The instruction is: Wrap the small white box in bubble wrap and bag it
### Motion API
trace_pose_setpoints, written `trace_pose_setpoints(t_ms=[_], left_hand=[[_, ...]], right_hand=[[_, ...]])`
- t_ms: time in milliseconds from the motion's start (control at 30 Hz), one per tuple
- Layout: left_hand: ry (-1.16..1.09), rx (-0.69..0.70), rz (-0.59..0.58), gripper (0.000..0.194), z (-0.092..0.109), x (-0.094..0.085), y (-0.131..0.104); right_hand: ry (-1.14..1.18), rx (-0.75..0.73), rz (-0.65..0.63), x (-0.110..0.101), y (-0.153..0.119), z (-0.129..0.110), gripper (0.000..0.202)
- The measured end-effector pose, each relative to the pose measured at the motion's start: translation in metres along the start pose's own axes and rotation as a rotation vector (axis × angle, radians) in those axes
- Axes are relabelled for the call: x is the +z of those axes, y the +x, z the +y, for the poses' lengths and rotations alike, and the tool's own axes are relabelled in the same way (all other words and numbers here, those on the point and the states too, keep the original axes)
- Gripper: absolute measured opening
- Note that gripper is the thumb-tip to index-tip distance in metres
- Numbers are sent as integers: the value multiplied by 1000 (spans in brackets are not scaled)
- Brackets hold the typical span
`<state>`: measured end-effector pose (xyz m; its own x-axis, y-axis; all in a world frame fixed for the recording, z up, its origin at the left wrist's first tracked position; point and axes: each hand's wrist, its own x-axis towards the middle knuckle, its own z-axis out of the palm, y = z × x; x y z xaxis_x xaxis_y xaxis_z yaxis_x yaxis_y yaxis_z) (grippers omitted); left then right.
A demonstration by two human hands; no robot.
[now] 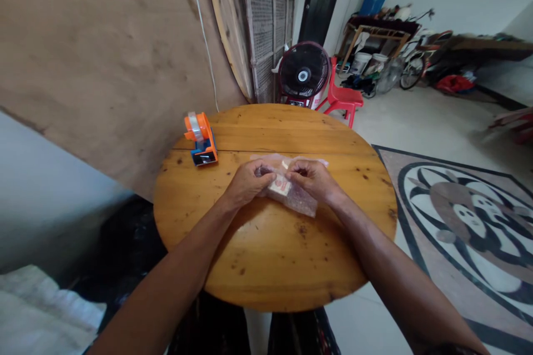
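On the round wooden table (266,266) lies a sheet of bubble wrap (306,202), pinkish and see-through. A small whitish box (280,184) with reddish print rests within the wrap, between my two hands. My left hand (251,180) pinches at the left of the box, thumb against fingers, closed on the bubble wrap. From the right, my right hand (311,177) pinches the wrap at the box's upper right side. Whether the fingertips also press on the box itself is hard to make out.
An orange and blue tape dispenser (204,141) with a roll of clear tape stands at the table's far left. Beyond the far edge are a fan (303,73) and a red plastic chair (343,97). A brown panel (104,55) leans along the left side.
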<state>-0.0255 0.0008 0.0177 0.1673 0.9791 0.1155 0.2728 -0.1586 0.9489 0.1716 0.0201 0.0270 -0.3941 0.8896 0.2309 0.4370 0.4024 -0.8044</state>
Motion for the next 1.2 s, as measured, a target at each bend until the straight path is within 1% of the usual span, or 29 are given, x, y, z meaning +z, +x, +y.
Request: trace_pose_setpoints(t_ms=[167, 267, 433, 500, 600, 733, 833, 967, 1100, 1200], left_hand=[[33, 42, 5, 18, -1, -1, 0], [33, 50, 4, 19, -4, -1, 0], [3, 31, 13, 22, -5, 0, 1], [12, 33, 11, 22, -5, 0, 0], [30, 48, 7, 20, -3, -1, 0], [57, 59, 13, 20, -1, -1, 0], [50, 55, 11, 22, -2, -1, 0], [16, 57, -4, 26, -3, -1, 0], [49, 58, 1, 28, -3, -2, 0], [31, 48, -5, 29, -1, -2, 0]], right_hand=[[-65, 25, -72, -5, 0, -4, 23], [-63, 20, -91, -7, 0, -4, 22], [-95, 13, -86, -6, 1, -2, 22], [-98, 2, -71, -5, 0, -1, 18], [-103, -36, -24, -3, -2, -1, 10], [-84, -106, 22, -2, -5, -5, 14], [-92, -165, 3, -3, -7, -7, 13], [-160, -259, -20, -3, -7, -7, 13], [-195, -275, -54, -3, -7, -7, 17], [-216, -272, -30, -2, -7, -8, 21]])
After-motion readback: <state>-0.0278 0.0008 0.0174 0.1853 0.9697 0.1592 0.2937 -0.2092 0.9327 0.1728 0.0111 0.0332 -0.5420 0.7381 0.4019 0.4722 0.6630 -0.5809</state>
